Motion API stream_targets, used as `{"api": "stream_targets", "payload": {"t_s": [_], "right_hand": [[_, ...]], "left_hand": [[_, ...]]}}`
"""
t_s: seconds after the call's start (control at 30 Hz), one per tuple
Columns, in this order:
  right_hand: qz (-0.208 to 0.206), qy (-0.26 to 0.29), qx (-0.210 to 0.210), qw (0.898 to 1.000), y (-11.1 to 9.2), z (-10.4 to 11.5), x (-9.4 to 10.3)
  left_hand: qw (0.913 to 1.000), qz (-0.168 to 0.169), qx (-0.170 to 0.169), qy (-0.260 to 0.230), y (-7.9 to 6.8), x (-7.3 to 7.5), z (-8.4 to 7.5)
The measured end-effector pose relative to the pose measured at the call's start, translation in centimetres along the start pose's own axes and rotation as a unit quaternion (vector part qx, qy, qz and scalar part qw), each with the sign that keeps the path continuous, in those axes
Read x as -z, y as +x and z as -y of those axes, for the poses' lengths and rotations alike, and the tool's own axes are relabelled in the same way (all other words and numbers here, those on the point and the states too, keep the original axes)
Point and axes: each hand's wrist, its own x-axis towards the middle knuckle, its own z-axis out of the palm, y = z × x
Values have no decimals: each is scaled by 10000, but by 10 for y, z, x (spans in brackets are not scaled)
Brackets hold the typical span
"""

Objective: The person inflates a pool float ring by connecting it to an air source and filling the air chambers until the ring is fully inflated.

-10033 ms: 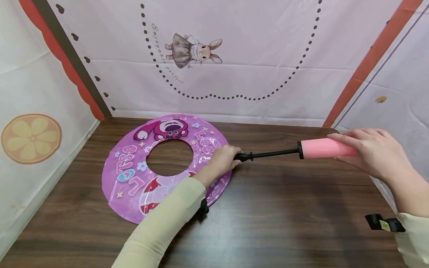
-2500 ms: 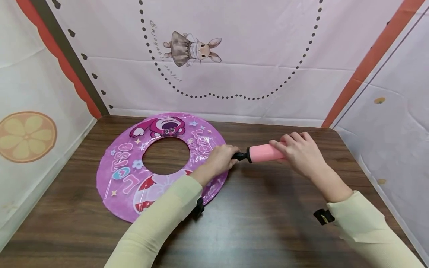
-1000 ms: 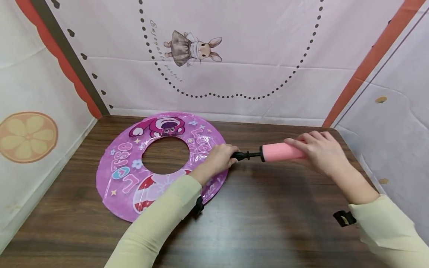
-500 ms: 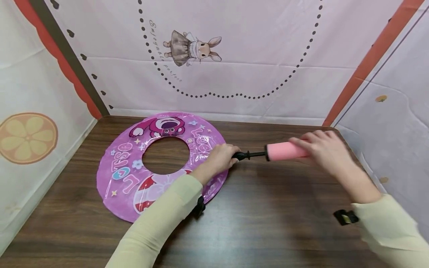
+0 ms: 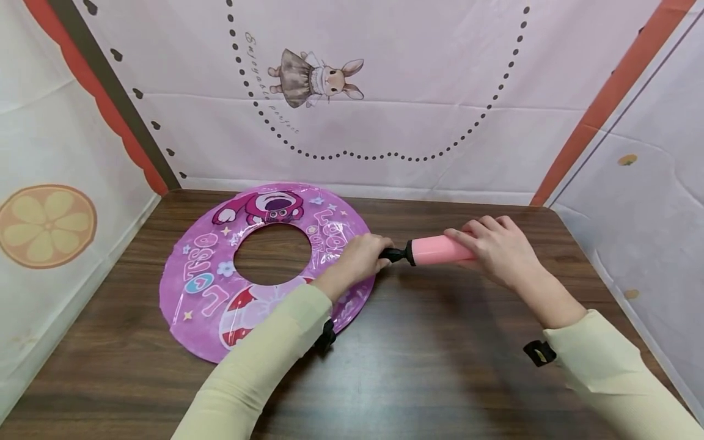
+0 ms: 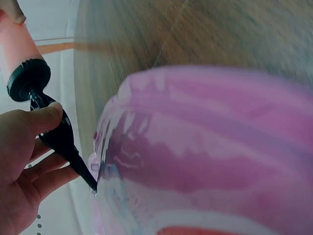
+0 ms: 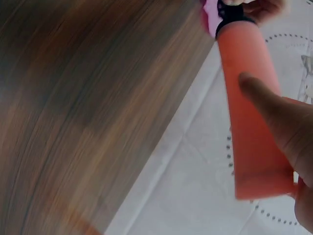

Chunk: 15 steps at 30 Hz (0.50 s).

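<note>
A purple swim ring (image 5: 187, 318) with a cartoon bear print lies flat on the brown table. At its right side my left hand (image 5: 360, 256) grips the black nozzle end (image 6: 58, 129) of a pink hand pump (image 5: 440, 250). In the left wrist view the nozzle tip meets the ring's edge, by a small clear valve. My right hand (image 5: 500, 250) holds the pump's pink barrel, thumb along its side in the right wrist view. The barrel sits close against the black end, so hardly any rod shows between them. Some of the left fingers are hidden in the head view.
The wooden table (image 5: 418, 366) reaches to a pale pink cloth backdrop (image 5: 418, 73) with a rabbit print. White cloth walls stand at the left and right. A black strap (image 5: 540, 352) sits on the right wrist, and another (image 5: 326, 336) on the left.
My right hand has pushed the pump barrel left toward the nozzle; the black rod that showed half a second ago is covered. The left hand and swim ring stay in place.
</note>
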Motion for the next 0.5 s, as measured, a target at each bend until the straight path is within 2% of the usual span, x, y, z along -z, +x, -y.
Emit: {"api": "stream_targets", "payload": {"t_s": [0.13,0.23,0.4,0.5], "right_hand": [[-106,184,25,9998,-14,-14,6],[3,277,-72,9996,-29,-29,16],[341,230,-521,9978,-57,-59,39],[443,158,-733,9962,-64,-67,49]], "left_hand": [[9999,149,18,29,2,0,1],[9997,217,-22,84,2,-1,1],[9998,156,-36,147,0,-1,1],[9997,57,-48,228,-1,-1,1]]}}
